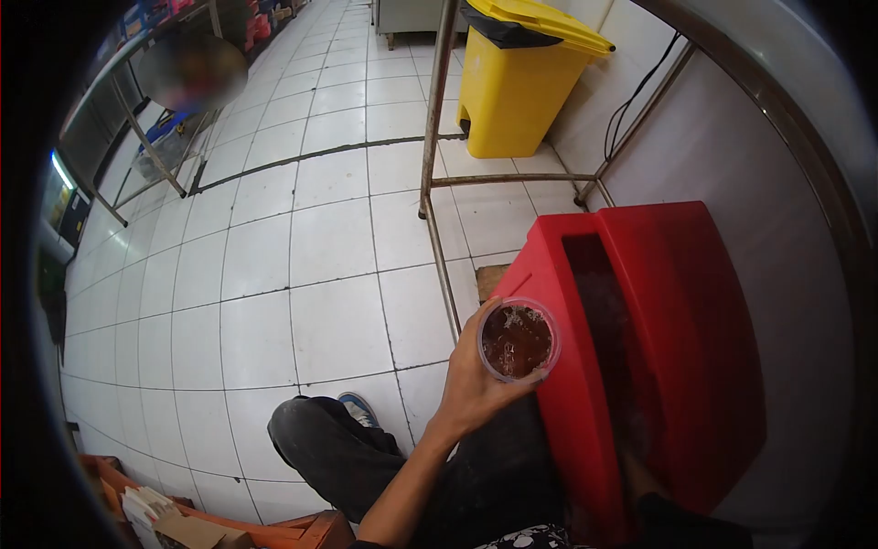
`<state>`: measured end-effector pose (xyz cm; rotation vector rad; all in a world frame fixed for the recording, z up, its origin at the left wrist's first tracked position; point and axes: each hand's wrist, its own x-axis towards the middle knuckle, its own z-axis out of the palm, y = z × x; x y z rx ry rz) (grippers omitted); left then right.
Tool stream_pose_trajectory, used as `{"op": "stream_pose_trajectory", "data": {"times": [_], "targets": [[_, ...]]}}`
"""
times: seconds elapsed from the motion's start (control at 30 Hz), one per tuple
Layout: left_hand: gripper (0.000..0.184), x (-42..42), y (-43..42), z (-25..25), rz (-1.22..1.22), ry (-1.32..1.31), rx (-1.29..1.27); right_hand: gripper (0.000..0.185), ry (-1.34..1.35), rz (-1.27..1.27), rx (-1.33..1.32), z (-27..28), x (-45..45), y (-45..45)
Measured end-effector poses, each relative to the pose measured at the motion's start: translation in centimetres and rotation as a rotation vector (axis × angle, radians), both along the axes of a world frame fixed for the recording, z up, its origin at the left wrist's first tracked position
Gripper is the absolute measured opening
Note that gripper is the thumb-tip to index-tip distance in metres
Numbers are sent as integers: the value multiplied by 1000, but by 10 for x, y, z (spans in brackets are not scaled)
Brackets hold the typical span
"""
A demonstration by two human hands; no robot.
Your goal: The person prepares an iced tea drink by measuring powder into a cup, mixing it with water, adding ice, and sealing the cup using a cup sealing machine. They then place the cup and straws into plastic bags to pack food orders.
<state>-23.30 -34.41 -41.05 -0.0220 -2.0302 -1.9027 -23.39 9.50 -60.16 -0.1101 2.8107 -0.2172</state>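
My left hand [476, 389] is wrapped around a clear plastic cup [519, 340] of dark brown liquid, seen from above with bubbles or bits of ice on its surface. The cup is held upright beside the left rim of a large red cooler box [572, 366]. Its red lid [704, 339] stands partly raised, leaving a long dark gap with faint mist inside. My right forearm [645, 480] reaches into that gap near the bottom. The right hand itself is hidden in the dark interior, so its fingers do not show.
A yellow bin [517, 91] with a black liner stands beyond a metal table frame [430, 137], whose legs and bar border the cooler. Orange crates [302, 531] holding cardboard sit at lower left. White floor tiles [334, 329] spread to the left. Another metal frame [151, 151] is at upper left.
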Motion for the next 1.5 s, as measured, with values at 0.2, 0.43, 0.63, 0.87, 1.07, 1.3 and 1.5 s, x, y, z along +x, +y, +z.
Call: {"op": "stream_pose_trajectory", "data": {"times": [0.2,0.43,0.63,0.87,1.07,1.3,1.5], "targets": [[94,1,-41,34,-15,3,109,37,-151,68,-369,110,0,-28],[93,-11,-122,74,42,11,166,60,475,-431,455,275,-67,-72],[90,-20,-189,105,114,29,159,67,250,-573,295,215,-96,-26],[89,-27,-224,142,224,74,90,59,508,-466,149,168,-65,-35],[107,-34,-257,192,350,26,-130,56,377,-550,179,206,-57,-94],[98,-31,-236,315,339,-63,-101,53,-14,-619,-66,273,-19,-278],[94,-26,-191,433,248,-177,155,59,-629,317,-836,316,77,-435]]}}
